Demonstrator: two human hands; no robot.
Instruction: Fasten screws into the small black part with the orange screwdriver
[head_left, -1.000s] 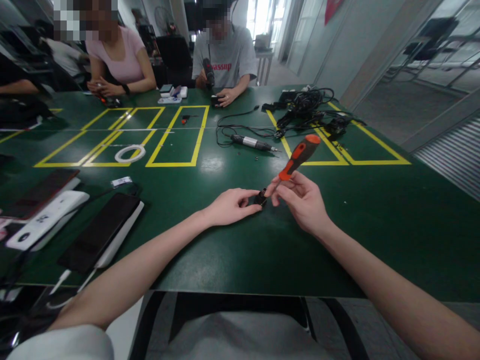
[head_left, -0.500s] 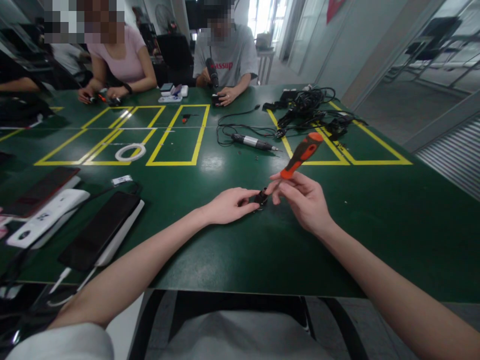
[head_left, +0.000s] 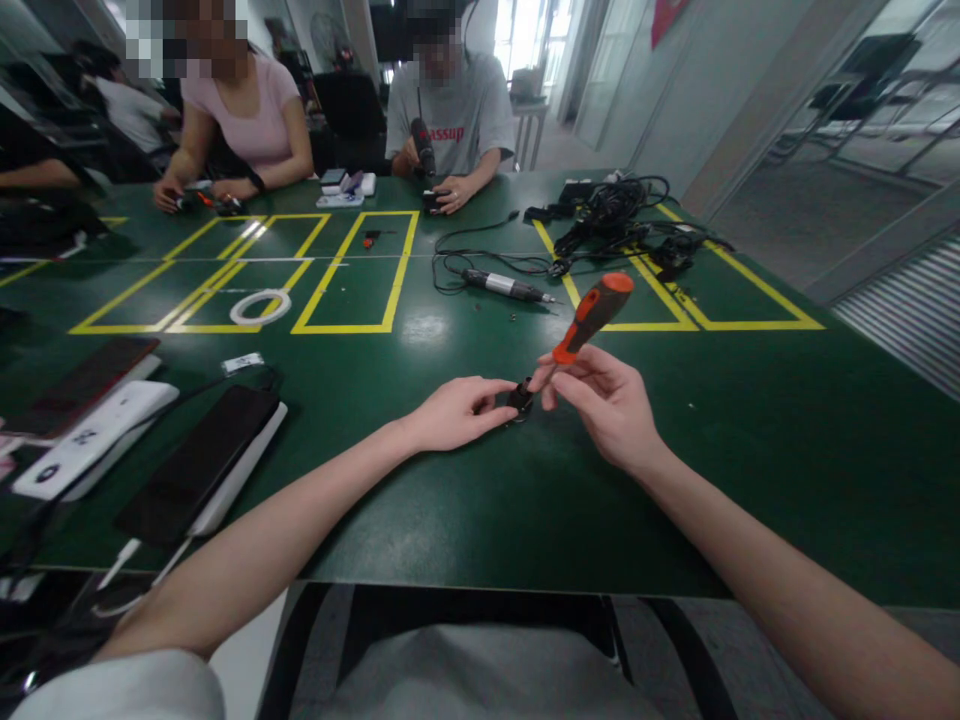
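Observation:
Between the thumb and index finger of my left hand [head_left: 463,412] is a small black part [head_left: 520,397], pressed against the green tabletop. Its exact kind is too small to make out. My right hand [head_left: 609,402] pinches an orange and dark grey screwdriver [head_left: 594,318] low down, near where the shaft leaves the handle. The handle leans up and to the right, and the thin shaft points down-left at the black part. Whether the tip touches the part cannot be made out.
An electric screwdriver [head_left: 510,287] with a black cord lies ahead, and tangled black cables [head_left: 615,215] are beyond it. On the left are a phone [head_left: 199,460], a white power strip [head_left: 97,438] and a white ring [head_left: 260,307]. Two people work across the green table [head_left: 420,520].
The screwdriver's handle has shifted slightly left and down, and its shaft now shows more clearly at the black part. My left hand has hardly moved.

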